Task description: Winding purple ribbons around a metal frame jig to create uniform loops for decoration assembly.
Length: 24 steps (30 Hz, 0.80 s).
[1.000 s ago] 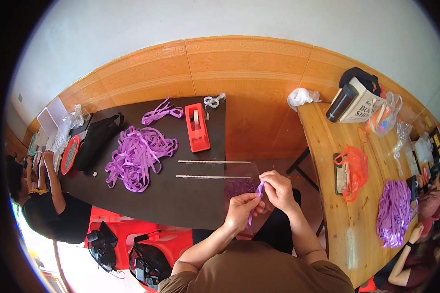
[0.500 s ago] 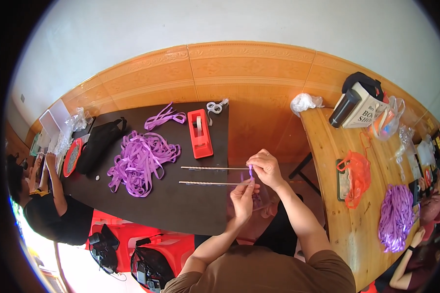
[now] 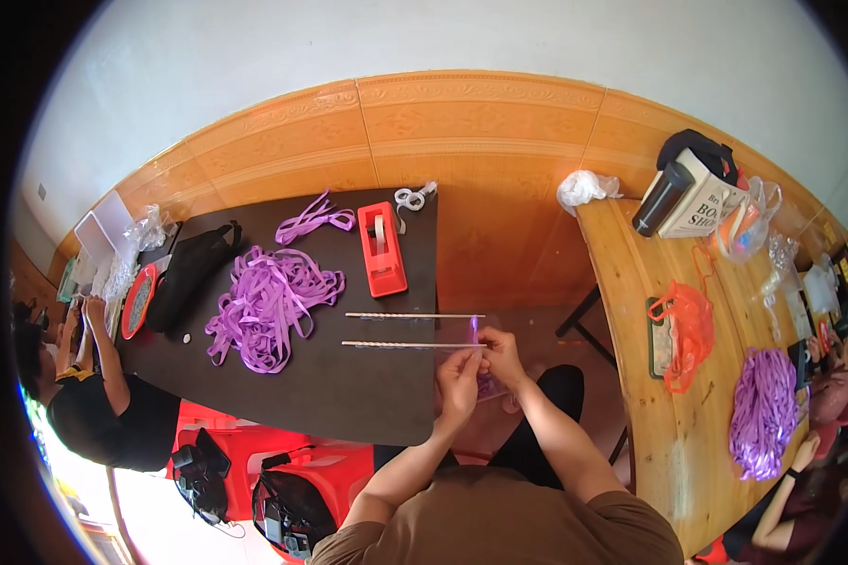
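Note:
Two thin metal rods, twisted like drill bits at their left ends, stick out side by side past the right edge of the dark table; one is the far rod, the other the near rod. A purple ribbon runs between their right ends. My left hand is closed, pinching the ribbon just below the near rod's tip. My right hand is closed too, its fingertips meeting the left ones at the ribbon. The fingers hide much of the ribbon. More purple ribbon dangles below, partly covered by my hands.
On the dark table lie a purple ribbon heap, a red tape dispenser, white scissors and a black bag. A wooden table at right holds a ribbon bundle, phone and red plastic bag. Other people sit at both sides.
My right hand has come down from the far rod's tip to beside my left hand at the near rod. The left hand has shifted slightly. The rods remain in place.

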Tool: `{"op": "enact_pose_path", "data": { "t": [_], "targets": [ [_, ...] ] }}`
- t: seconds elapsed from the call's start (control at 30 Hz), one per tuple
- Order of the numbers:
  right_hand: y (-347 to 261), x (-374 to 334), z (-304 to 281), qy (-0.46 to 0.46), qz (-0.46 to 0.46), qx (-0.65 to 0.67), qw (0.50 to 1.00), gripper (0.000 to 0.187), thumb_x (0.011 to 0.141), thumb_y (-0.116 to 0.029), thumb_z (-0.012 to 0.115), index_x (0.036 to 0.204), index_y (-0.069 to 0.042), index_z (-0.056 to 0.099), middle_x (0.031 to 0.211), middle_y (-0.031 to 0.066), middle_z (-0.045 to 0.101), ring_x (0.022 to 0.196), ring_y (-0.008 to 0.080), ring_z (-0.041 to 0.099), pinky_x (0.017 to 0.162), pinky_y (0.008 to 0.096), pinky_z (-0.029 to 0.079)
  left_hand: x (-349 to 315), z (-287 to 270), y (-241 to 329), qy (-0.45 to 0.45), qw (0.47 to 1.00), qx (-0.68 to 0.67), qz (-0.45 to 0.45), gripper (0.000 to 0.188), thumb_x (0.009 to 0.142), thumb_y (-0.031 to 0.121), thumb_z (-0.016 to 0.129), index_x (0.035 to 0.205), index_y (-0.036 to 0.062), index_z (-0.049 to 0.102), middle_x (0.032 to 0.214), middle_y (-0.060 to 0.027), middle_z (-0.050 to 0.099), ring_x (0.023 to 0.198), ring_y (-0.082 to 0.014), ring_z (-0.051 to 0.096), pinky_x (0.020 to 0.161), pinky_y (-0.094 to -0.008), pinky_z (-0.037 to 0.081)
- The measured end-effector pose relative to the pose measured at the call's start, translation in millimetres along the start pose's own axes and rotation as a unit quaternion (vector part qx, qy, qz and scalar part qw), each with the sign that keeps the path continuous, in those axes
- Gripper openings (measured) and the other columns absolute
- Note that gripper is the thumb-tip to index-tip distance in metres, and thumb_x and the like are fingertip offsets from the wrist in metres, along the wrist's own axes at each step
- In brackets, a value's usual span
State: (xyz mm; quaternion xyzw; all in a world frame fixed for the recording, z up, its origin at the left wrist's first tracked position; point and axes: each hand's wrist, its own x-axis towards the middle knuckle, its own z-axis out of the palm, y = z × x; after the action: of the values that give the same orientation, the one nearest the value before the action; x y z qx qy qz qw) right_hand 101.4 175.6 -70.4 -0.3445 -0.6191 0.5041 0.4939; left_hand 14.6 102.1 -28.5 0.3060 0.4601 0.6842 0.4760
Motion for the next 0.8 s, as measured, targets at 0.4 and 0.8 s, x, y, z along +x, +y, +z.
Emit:
{"op": "enact_pose_path", "data": {
  "t": [0.4, 0.8],
  "targets": [
    [37, -71, 15, 0.011, 0.197, 0.201, 0.959, 0.012, 0.087, 0.001, 0.051, 0.078, -0.004, 0.057, 0.064, -0.0062, 0.047, 0.053, 0.001, 0.038, 0.045, 0.0157, 0.027, -26, -28, -14, -0.024, 0.987, 0.026, -0.154, 0.015, 0.089, 0.011, 0.057, 0.091, -0.0011, 0.065, 0.075, -0.0056, 0.065, 0.064, -0.0095, 0.059, 0.062, -0.021, 0.046],
    [79, -143, 23, -0.015, 0.26, 0.145, 0.955, 0.006, 0.079, 0.002, 0.059, 0.076, -0.002, 0.062, 0.073, -0.0013, 0.058, 0.068, 0.006, 0.053, 0.057, 0.0211, 0.041, -64, -61, -39, -0.077, 0.988, 0.055, -0.126, 0.016, 0.09, 0.01, 0.057, 0.092, -0.0024, 0.067, 0.079, -0.0059, 0.067, 0.069, -0.0089, 0.06, 0.067, -0.0219, 0.048]
  ]
}}
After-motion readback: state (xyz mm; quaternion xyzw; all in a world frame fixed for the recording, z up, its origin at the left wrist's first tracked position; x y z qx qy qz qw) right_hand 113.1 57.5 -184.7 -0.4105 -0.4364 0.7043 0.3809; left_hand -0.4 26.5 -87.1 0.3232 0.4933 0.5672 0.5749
